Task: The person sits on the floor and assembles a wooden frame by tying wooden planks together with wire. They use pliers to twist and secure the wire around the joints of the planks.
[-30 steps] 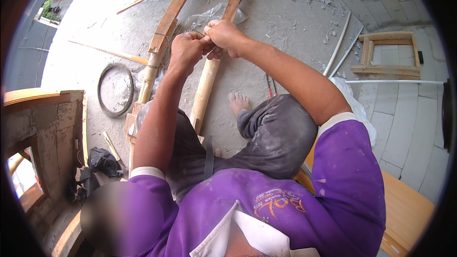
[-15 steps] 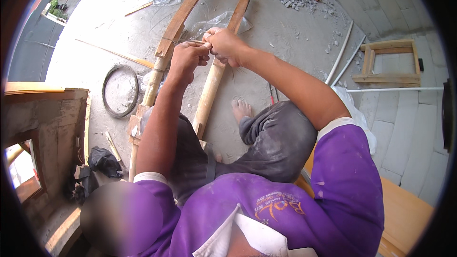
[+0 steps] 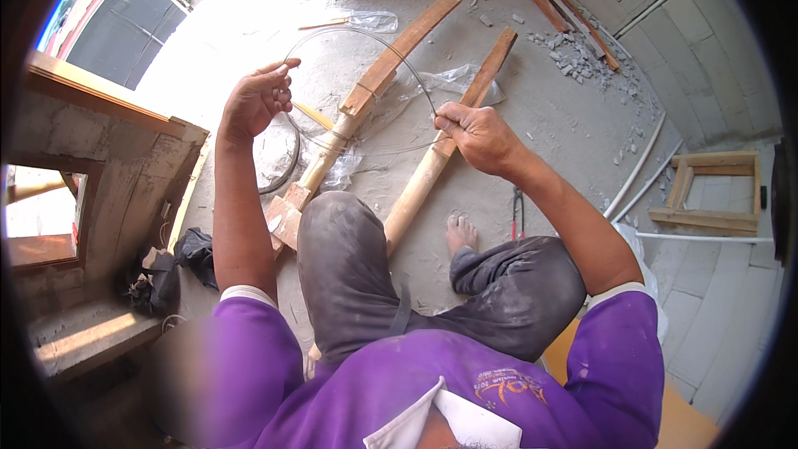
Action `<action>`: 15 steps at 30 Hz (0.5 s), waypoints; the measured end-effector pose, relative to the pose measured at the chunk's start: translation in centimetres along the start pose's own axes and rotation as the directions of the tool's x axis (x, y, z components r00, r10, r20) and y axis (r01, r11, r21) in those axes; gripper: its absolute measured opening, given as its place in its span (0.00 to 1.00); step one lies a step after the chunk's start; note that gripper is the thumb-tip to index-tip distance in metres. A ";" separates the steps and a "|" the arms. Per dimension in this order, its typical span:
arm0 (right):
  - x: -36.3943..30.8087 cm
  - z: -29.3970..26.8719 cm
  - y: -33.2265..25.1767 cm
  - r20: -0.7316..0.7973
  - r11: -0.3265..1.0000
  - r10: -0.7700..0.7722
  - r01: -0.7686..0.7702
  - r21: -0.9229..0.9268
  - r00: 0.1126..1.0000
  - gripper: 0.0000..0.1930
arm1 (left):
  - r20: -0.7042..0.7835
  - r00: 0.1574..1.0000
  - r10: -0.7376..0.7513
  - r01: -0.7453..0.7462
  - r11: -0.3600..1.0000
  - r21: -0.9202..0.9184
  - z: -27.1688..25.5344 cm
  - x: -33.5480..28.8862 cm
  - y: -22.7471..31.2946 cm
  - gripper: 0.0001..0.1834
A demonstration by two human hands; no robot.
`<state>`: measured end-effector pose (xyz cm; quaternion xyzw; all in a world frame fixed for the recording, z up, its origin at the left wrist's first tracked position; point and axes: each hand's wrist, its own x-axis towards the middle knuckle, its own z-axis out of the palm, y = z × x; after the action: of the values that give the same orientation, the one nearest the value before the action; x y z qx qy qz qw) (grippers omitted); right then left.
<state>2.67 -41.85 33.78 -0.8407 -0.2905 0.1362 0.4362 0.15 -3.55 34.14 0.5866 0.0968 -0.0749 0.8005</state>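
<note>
A loop of thin wire [image 3: 407,61] is stretched in the air between my hands, above two wooden poles. My left hand [image 3: 258,101] pinches its left side near the fingertips, the other fingers curled. On the loop's right side my right hand [image 3: 480,137] is closed around the wire. Below lie the left pole [image 3: 319,168], with a brown plank [image 3: 409,40] joined to its far end, and the right pole [image 3: 418,189], with a second plank [image 3: 490,66] at its far end. A dark wire coil [image 3: 293,158] rests on the floor, partly hidden by my left arm.
Pliers with red handles [image 3: 518,218] lie beside my bare foot [image 3: 461,233]. Broken rubble [image 3: 578,58] and clear plastic sheeting [image 3: 453,79] are on the dusty floor. A wooden frame [image 3: 706,218] and white pipes [image 3: 636,168] are at right; a black bag [image 3: 195,256] is at left.
My hands were close together over the planks; they have moved apart, left hand leftward and right hand rightward, with the wire loop spread between them. The view has shifted, bringing the pliers into plainer sight.
</note>
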 end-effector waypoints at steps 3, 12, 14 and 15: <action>-0.1 -0.2 -0.4 0.059 0.995 -0.032 0.037 -0.093 0.998 0.09 | -0.071 0.997 -0.034 0.050 0.969 0.243 -0.1 -0.8 3.0 0.18; -0.4 -2.4 -1.3 0.095 0.955 -0.292 0.295 -0.026 0.952 0.11 | -0.011 0.998 -0.057 0.057 0.915 0.400 -3.2 -5.4 7.3 0.14; -0.8 -2.7 -2.4 0.090 0.973 -0.220 0.213 0.086 0.971 0.11 | -0.104 0.993 -0.055 0.095 0.898 0.430 -2.0 -7.1 7.6 0.14; -1.2 -3.1 -3.2 0.104 0.964 -0.257 0.247 0.099 0.961 0.10 | -0.049 0.992 -0.117 0.127 0.885 0.449 -3.6 -7.3 7.5 0.16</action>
<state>2.02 -43.11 38.17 -0.7681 -0.4142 0.1402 0.4677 -5.42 2.15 41.77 0.7498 0.1217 -0.1393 0.6353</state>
